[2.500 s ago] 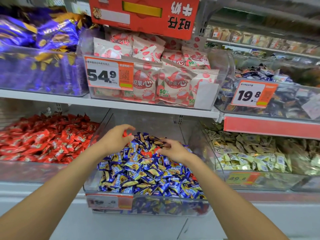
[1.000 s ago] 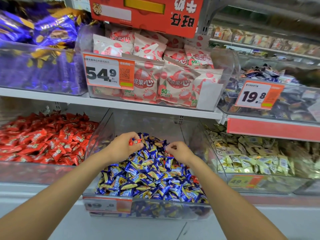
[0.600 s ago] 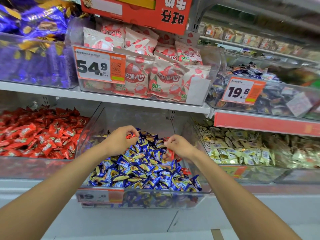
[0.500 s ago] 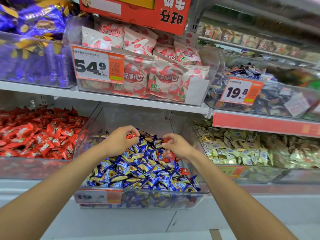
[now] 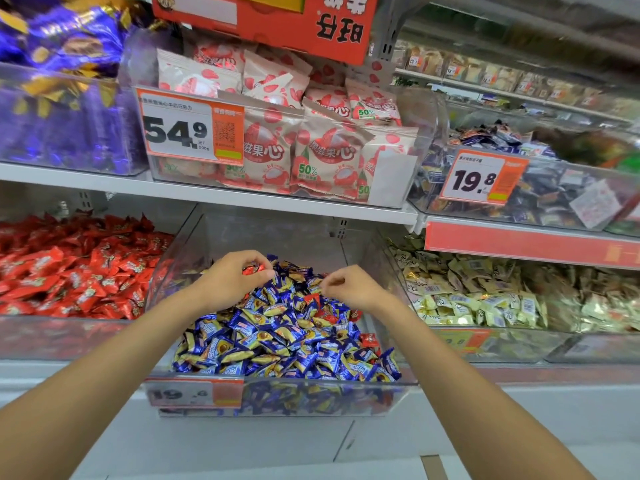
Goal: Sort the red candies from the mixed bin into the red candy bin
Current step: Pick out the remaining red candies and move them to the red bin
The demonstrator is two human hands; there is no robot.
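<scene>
Starting wide: the white shelf, running straight across above the mixed bin. Up on it, above and left of the mixed bin, a clear tub of purple foil sweets. Directly above the mixed bin, a tub of strawberry-print bags fronted by a 54.9 price tag. Above and to the right, dark wrapped sweets behind a 19.8 tag.

Down to the mixed bin itself — clear-walled, heaped with blue-and-gold candies. Right alongside on the mixed bin's left, the red candy bin, piled high with red candies. On the mixed bin's right, a bin of cream-and-gold candies.

Both hands reaching in over the back half of the mixed bin's heap. Left hand curled, pinching a red candy at the fingertips, above the back left of the mixed bin. Right hand near the back centre, curled too, thumb pressed to forefinger — cannot tell whether anything is caught in there.

Just under those right fingertips, a loose red candy lying among the blue ones. One more stray red candy close to the mixed bin's right wall, nearer the front.
</scene>
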